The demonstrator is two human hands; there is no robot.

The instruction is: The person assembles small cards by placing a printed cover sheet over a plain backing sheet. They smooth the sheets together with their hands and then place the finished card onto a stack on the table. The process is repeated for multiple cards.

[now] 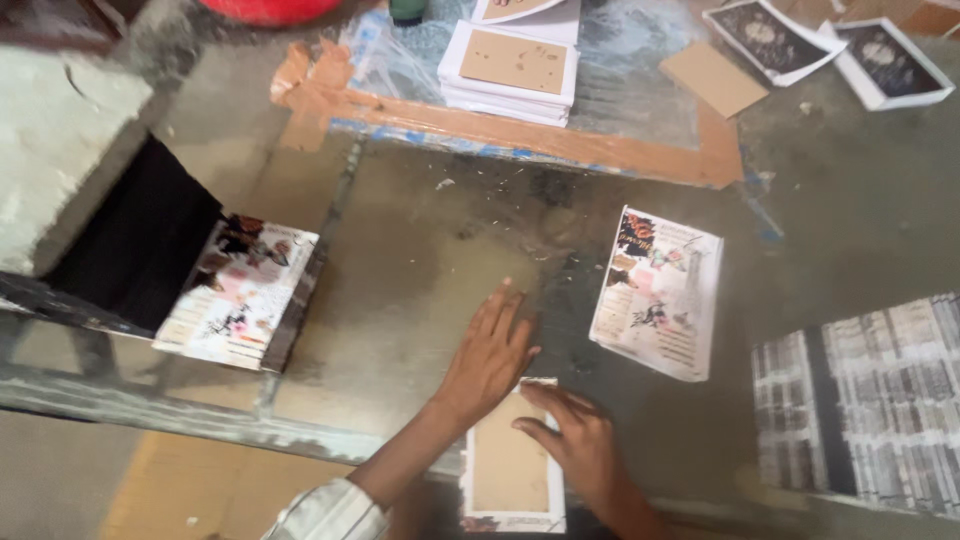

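Two hands: left hand flat on table, fingers apart; right hand pressing booklet.

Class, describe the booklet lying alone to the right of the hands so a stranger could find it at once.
Start at the grey worktable and the brown tape strip across it. Below the strip's right end, right of the flat left hand, lies a white printed booklet with colourful pictures. Unlike the brown-faced booklet under the right hand, it lies alone, untouched and tilted.
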